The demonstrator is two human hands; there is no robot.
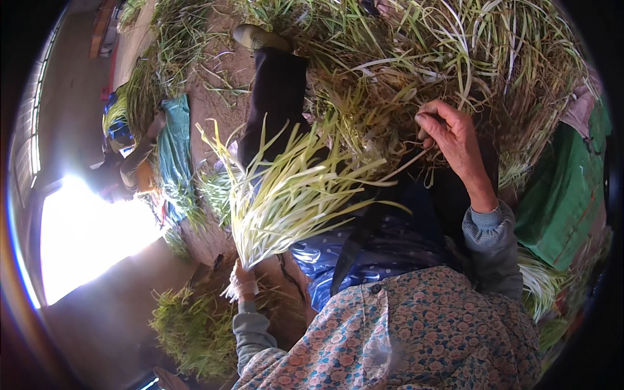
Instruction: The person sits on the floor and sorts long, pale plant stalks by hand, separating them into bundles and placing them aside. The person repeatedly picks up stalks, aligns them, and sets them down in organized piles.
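My left hand (pixel 245 284) is closed around the pale lower ends of a bunch of long yellow-green leaves (pixel 287 204), which look like blanched chives. The bunch fans out up and to the right, over my lap. At the right, my right hand (pixel 451 136) is raised above the near side of a large heap of leafy stalks (pixel 390 97), thumb and fingers curled together. A thin pale stalk (pixel 409 162) reaches up to its lower fingers; whether they grip it cannot be made out. My lap is covered by a shiny blue dotted apron (pixel 395 243) with a dark strap (pixel 347 256) across it.
A green container or covered block (pixel 560 195) stands at the right, with pale stalks (pixel 538 282) beside it. Lower left is another green heap (pixel 195 331). Another person (pixel 129 168) works at the left by a teal sheet (pixel 175 146). Bright light fills a doorway (pixel 92 243).
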